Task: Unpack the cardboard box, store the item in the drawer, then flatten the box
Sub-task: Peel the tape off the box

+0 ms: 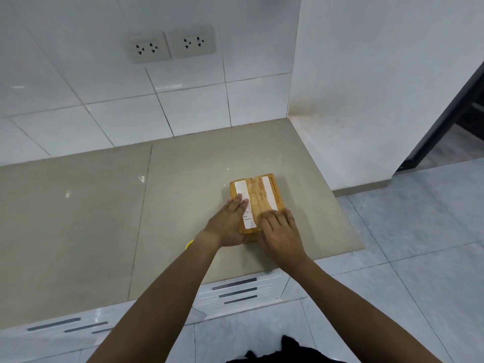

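A small brown cardboard box (259, 195) with torn white label strips lies closed on the beige countertop (183, 184), near its right end. My left hand (230, 224) holds the box's near left side, fingers lying on top and thumb at the near end. My right hand (280, 231) rests on the near right corner of the lid with its fingers bent at the flap's edge. A bit of something yellow (189, 244) peeks out from under my left wrist. White drawers (241, 289) with dark slot handles sit below the counter's front edge.
A white tiled wall with two sockets (172, 45) stands behind the counter. A white wall closes the counter's right end, with a dark doorway (455, 121) beyond it. Grey floor tiles lie to the right. More drawer fronts (65, 326) show at lower left.
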`<state>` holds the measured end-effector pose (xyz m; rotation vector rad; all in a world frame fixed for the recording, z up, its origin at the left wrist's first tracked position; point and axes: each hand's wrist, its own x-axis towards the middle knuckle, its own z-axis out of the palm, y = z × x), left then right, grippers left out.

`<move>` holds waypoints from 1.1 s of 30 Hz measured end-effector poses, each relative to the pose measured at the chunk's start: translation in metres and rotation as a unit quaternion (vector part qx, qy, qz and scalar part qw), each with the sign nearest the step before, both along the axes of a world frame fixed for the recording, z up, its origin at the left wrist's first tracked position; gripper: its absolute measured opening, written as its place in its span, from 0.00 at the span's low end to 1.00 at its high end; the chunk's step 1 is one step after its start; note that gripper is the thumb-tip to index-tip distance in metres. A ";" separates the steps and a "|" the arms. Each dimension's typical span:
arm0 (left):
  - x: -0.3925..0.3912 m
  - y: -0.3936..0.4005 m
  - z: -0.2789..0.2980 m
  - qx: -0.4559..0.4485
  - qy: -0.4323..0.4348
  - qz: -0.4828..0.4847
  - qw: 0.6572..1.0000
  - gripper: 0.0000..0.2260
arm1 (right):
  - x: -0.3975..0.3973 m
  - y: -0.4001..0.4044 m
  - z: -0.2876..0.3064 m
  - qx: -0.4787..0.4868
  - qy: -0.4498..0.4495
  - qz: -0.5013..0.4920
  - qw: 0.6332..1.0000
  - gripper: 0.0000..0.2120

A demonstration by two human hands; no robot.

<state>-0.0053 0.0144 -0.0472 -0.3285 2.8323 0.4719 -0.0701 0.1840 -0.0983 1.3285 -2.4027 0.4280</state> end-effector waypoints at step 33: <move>0.001 -0.005 -0.011 0.085 0.036 0.060 0.994 0.37 | -0.034 0.012 0.025 0.130 -0.008 0.104 0.986 0.29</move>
